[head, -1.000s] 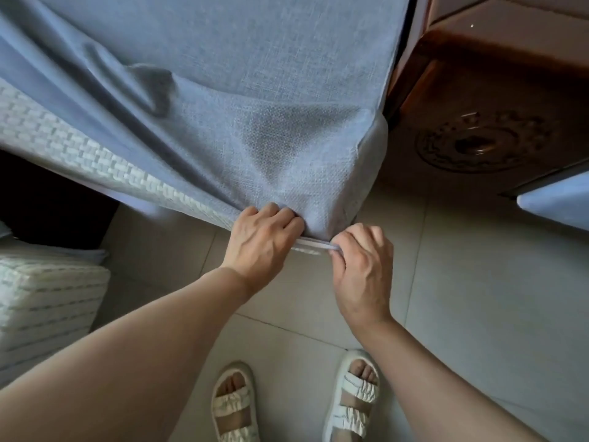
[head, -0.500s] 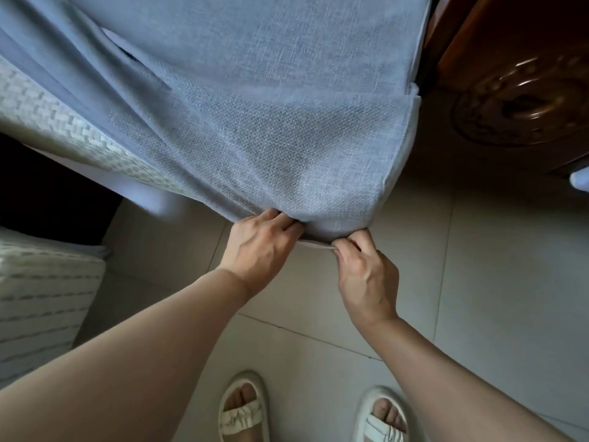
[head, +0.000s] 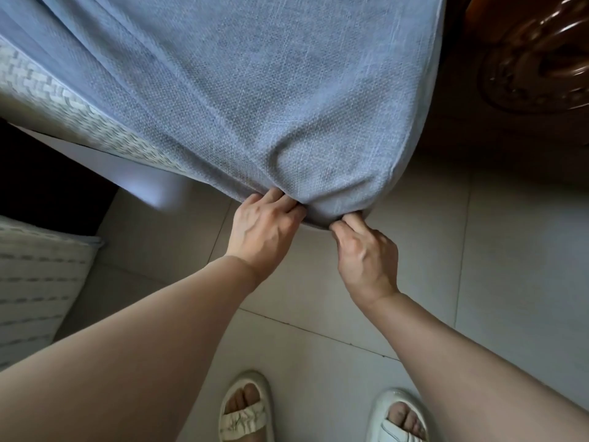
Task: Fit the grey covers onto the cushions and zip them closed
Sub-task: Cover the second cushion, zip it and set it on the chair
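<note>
Grey cover (head: 255, 100) x1, 2 hands (head: 266, 229) (head: 366, 253) pinching.

Open tiled floor (head: 398, 282) below and right of the hanging grey cover (head: 255, 106), hemmed in by a woven-patterned cushion (head: 35, 282) at the left edge, dark carved wooden furniture (head: 535, 65) at upper right, and two white sandals (head: 245, 409) near the bottom.
</note>
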A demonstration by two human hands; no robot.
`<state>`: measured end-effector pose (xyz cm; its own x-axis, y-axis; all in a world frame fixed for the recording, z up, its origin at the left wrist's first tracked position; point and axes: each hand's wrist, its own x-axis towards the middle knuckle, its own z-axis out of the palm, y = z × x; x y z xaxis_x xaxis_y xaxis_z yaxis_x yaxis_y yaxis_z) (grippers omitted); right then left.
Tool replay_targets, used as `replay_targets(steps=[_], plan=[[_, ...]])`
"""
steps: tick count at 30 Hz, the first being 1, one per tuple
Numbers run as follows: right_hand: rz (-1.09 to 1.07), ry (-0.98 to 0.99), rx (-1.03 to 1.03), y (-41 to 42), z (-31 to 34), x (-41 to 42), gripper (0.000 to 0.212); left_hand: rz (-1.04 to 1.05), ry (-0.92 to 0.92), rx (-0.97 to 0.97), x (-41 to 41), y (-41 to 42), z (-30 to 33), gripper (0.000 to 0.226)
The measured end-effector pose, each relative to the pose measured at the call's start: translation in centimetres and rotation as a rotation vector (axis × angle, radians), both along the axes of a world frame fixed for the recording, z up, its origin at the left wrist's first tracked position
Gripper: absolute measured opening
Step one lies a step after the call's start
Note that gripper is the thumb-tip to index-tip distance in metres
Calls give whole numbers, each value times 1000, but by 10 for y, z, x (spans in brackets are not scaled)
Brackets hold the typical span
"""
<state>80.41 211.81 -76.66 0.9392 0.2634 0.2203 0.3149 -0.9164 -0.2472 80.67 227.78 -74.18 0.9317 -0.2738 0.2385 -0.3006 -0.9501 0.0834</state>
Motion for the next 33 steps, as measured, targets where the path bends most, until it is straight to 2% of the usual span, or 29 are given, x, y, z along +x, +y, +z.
replay_targets(steps=[3,6,9,12,14,16,19,21,24,26,31,33], plan=[[6,102,9,-4,7,-7,14,32,37,5,-5,-1,6,18],[-126,300,165,-12,18,-18,27,95,99,-36,-18,1,10,22],[-212,484,353,-10,32,-18,27,251,112,-125,-32,1,20,27],[-277,583,516,6,44,-13,17,521,160,-283,-35,1,29,22],[-402,706,653,23,50,-11,13,772,217,-526,-30,2,35,17],[-588,855,906,41,50,-8,11,955,242,-856,-21,5,40,19],[-838,1065,1355,67,48,1,15,1054,284,-1312,-5,13,42,21],[-940,1093,1539,77,46,8,20,1089,303,-1442,2,19,43,21],[-1056,1064,1661,86,37,17,23,1021,355,-1448,7,29,45,13],[-1101,1049,1660,91,30,21,26,987,397,-1363,7,35,41,12],[-1112,1001,1453,96,8,28,5,999,430,-1194,15,48,18,13],[-1102,952,1369,98,0,33,16,1022,448,-1164,20,51,10,17]])
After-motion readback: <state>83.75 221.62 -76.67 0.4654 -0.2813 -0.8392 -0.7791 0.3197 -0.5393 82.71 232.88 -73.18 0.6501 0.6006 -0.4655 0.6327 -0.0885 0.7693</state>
